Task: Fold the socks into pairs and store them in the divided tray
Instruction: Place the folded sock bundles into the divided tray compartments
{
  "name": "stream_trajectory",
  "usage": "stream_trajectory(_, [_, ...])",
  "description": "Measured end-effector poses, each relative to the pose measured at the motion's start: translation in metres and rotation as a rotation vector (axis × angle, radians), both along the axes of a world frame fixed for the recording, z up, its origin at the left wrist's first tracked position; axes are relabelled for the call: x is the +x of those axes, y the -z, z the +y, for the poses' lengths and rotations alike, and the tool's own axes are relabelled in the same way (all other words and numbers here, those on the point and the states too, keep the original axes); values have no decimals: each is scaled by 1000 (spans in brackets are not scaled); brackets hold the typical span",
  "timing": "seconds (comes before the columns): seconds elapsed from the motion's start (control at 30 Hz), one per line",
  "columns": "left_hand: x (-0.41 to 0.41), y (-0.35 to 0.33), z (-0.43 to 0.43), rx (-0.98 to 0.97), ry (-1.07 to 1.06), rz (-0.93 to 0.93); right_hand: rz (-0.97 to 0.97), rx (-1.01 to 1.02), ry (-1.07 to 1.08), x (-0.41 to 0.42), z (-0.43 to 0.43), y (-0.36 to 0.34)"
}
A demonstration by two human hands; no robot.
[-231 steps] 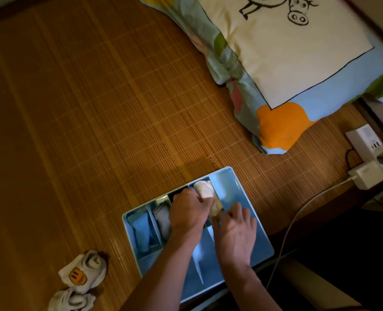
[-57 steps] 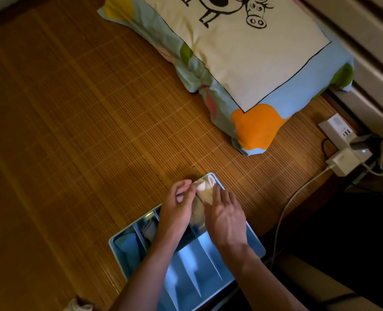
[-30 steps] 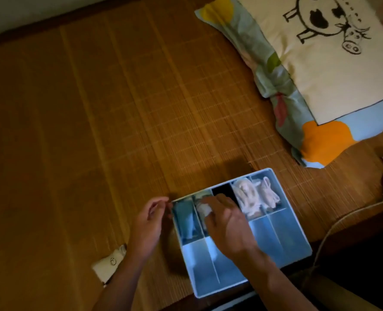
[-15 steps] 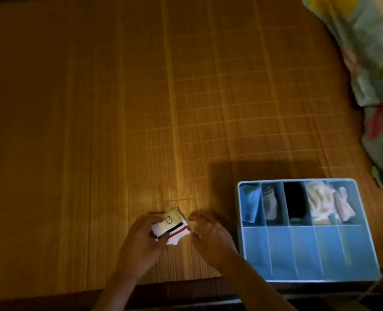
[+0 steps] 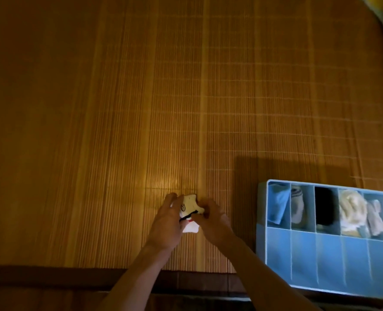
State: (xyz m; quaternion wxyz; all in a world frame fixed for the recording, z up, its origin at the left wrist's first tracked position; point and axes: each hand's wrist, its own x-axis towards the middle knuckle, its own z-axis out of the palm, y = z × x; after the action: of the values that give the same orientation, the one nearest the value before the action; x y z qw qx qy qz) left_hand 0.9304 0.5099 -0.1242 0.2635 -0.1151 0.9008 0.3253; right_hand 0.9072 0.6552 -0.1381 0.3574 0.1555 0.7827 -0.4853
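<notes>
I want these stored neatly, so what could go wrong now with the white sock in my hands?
The white striped sock, gripped by the left hand and right hand, may unroll on the way to the tray, which sits apart to the right. All five far compartments already hold socks; squeezing it in there could undo folds.

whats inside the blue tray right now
In the divided tray, the far row holds socks, left to right: blue bundle, striped bundle, black bundle, cream bundle, pale bundle. The near row shows only bare floor. What lies beneath them is covered.
</notes>
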Motion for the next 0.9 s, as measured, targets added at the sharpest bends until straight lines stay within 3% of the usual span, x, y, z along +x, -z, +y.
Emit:
stream_trajectory(0.13, [-10, -17, -2, 205, -30, 105, 83, -166, 64, -8, 8, -23])
stream_trajectory(0.23, [-22, -40, 6, 466, -67, 101, 187, -303, 116, -14, 20, -49])
stream_trajectory(0.37, [-37, -65, 23, 605, -190, 74, 261, -393, 174, -18, 38, -81])
stream_trajectory(0.53, [-53, -84, 50, 735, -175, -12, 330, -429, 249, -27, 68, -114])
stream_trajectory(0.73, [-69, -100, 95, 843, -191, -56, 151, -562, 499, -32, 106, -120])
stream_trajectory(0.9, [-73, -110, 130, 815, -192, -86, 330, -466, 529, -25, 133, -129])
